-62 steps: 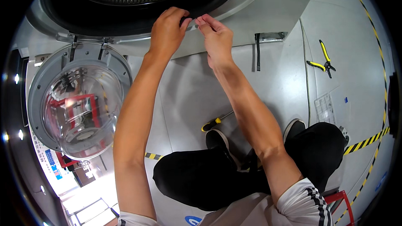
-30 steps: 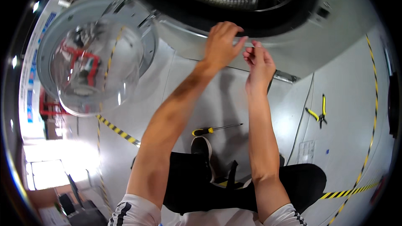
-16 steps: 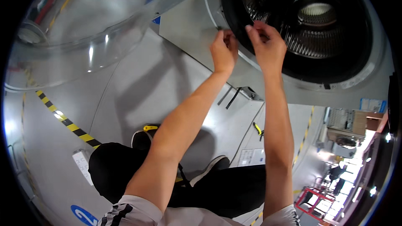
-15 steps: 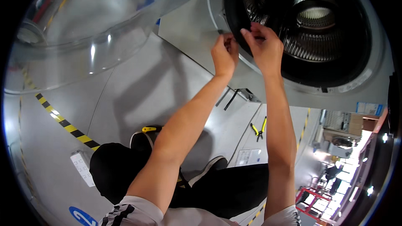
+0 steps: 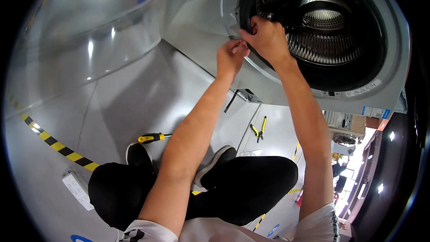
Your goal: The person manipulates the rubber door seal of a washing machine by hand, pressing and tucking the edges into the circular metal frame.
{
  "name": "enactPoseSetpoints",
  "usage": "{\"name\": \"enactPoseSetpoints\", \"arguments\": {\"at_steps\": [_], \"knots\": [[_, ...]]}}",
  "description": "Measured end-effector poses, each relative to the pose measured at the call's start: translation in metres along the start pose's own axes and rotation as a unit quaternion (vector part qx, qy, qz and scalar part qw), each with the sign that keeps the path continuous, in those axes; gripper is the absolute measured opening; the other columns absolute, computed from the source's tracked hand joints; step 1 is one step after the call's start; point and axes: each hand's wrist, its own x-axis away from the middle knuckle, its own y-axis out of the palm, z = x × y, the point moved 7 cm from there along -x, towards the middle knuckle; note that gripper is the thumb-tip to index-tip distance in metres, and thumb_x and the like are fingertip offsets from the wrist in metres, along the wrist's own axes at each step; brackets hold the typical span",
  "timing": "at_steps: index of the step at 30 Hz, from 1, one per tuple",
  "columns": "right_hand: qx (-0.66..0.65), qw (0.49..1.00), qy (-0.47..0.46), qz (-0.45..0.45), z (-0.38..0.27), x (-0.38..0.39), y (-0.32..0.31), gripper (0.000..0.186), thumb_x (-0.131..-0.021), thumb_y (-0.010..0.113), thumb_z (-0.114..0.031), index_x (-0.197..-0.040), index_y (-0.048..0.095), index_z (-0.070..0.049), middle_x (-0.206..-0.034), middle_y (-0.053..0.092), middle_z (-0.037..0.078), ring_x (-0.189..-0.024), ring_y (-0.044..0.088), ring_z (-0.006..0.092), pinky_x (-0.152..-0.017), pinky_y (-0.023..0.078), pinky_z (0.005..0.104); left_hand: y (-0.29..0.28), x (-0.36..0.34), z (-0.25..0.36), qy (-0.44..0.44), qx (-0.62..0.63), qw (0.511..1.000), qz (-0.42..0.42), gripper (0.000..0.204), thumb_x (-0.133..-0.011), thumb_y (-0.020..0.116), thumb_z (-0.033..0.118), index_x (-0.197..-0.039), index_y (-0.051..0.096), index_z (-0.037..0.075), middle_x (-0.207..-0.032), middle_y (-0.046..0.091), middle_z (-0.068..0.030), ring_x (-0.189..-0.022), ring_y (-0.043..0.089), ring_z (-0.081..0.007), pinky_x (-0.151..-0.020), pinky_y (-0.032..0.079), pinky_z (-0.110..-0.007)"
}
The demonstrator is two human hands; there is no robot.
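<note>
A grey front-loading washing machine [image 5: 195,29] stands tilted in view, its round opening exposing a ribbed metal drum [image 5: 324,50]. Around that opening runs a black rubber door seal [image 5: 320,79]. My right hand [image 5: 269,40] is curled over the seal's left edge, fingers inside and thumb outside, gripping it. Just below and left, my left hand [image 5: 229,59] is closed in a pinch against the opening's rim. Whatever sits between its fingertips is too small to make out. The two hands are close together.
A large clear curved pane [image 5: 89,54] fills the upper left. On the floor lie a yellow-handled screwdriver [image 5: 151,138], yellow-and-black pliers [image 5: 259,131] and a white power strip [image 5: 77,190]. A metal bracket [image 5: 248,95] is by the machine's lower edge. Striped tape [image 5: 58,145] crosses the floor.
My right hand has turned and closed onto the seal's left edge, where it was a loose pinch before. The left hand stays by the rim. The whole view has shifted slightly.
</note>
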Motion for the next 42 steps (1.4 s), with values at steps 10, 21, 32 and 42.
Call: {"name": "enactPoseSetpoints", "arguments": {"at_steps": [10, 21, 32, 42], "knots": [[0.002, 0.998, -0.037, -0.044, -0.002, -0.012, 0.002, 0.033, -0.070, 0.073, -0.029, -0.081, 0.063, 0.001, -0.071, 0.064, 0.019, -0.071, 0.065, 0.0341, -0.066, 0.053, 0.0384, -0.001, -0.014, 0.003, 0.050, -0.130, 0.985, -0.102, 0.015, -0.086, 0.057, 0.002, -0.095, 0.061, -0.009, -0.082, 0.064, -0.0090, -0.074, 0.064, -0.0158, -0.070, 0.052, -0.025], [-0.013, 0.999, -0.041, -0.008, 0.007, -0.006, 0.007, 0.032, -0.071, 0.071, -0.031, -0.080, 0.062, -0.001, -0.060, 0.061, 0.016, -0.063, 0.064, 0.0332, -0.064, 0.052, 0.0393, 0.004, -0.011, 0.002, 0.021, -0.118, 0.986, -0.115, 0.019, -0.085, 0.058, 0.002, -0.097, 0.058, -0.013, -0.087, 0.065, -0.0168, -0.075, 0.067, -0.0201, -0.071, 0.056, -0.029], [-0.078, 0.996, -0.050, 0.013, 0.015, 0.002, 0.002, 0.030, -0.074, 0.074, -0.029, -0.090, 0.067, -0.004, -0.075, 0.068, 0.012, -0.070, 0.067, 0.0254, -0.065, 0.053, 0.0328, 0.002, -0.002, 0.003, 0.011, -0.172, 0.985, 0.018, 0.014, -0.076, 0.061, 0.004, -0.082, 0.061, -0.009, -0.073, 0.065, -0.0127, -0.064, 0.066, -0.0167, -0.060, 0.053, -0.026], [-0.120, 0.990, -0.073, -0.028, 0.028, 0.027, 0.010, 0.021, -0.078, 0.071, -0.013, -0.094, 0.065, 0.000, -0.082, 0.068, 0.014, -0.073, 0.068, 0.0245, -0.066, 0.053, 0.0303, 0.004, 0.001, 0.016, 0.163, -0.367, 0.913, 0.066, 0.016, -0.076, 0.061, 0.009, -0.081, 0.062, -0.006, -0.064, 0.066, -0.0119, -0.051, 0.063, -0.0164, -0.052, 0.049, -0.025]]}}
